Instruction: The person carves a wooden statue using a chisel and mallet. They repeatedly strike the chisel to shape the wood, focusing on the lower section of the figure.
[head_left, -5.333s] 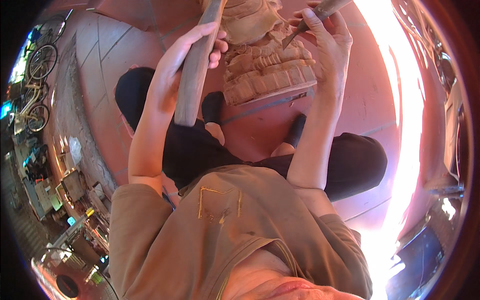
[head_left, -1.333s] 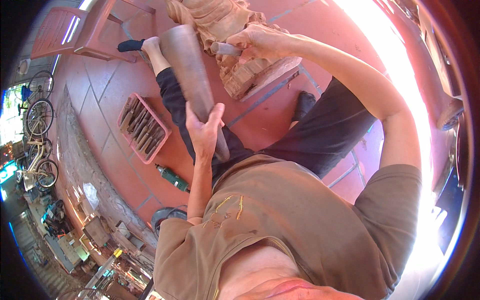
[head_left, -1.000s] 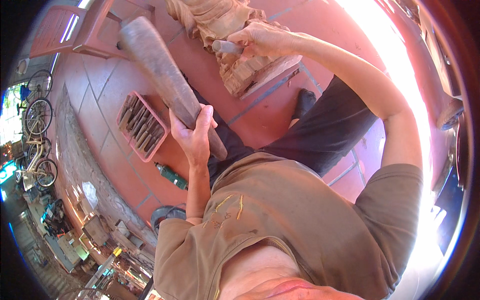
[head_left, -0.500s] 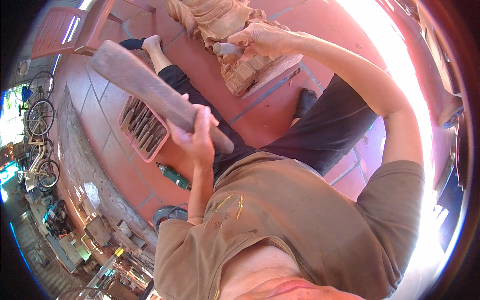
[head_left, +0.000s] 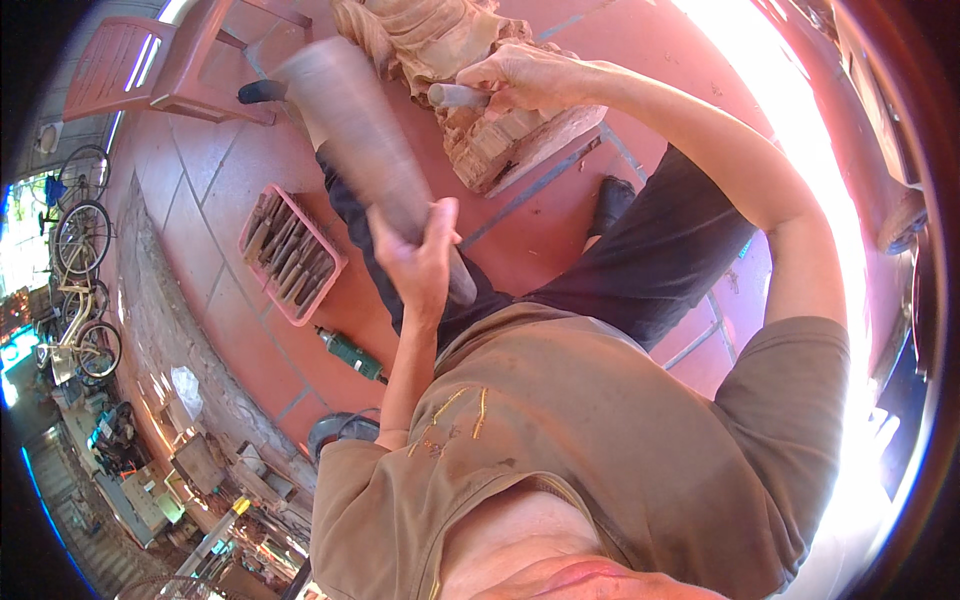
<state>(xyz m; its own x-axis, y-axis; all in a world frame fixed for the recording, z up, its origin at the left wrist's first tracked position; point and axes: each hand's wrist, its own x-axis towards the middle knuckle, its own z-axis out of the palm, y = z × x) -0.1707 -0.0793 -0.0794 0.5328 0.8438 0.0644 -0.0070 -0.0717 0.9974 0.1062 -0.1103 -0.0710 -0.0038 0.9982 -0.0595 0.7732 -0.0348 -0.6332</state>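
My left hand [head_left: 418, 262] is wrapped round the narrow end of a long wooden mallet [head_left: 362, 135]. The mallet's thick head, smeared by motion, points up and away to the left of the carving. At the far middle, my right hand [head_left: 522, 78] grips a tool with a round pale handle [head_left: 458, 96], which looks like a chisel. Its blade is hidden behind my fingers and against the carving. That carved wooden piece [head_left: 440, 45], with flowing folds and a blocky base, lies on the floor between my legs. A gap separates the mallet from the handle.
A pink tray [head_left: 327, 300] of several wooden-handled tools sits on the tiled floor at left, with a green power tool [head_left: 350, 354] nearer me. A reddish wooden chair [head_left: 190, 75] stands far left. Bicycles [head_left: 82, 237] and workshop clutter line the left side.
My left hand has swung the mallet to the right, its head now closer to the carving and the handle. My right hand and the carving have stayed in place.
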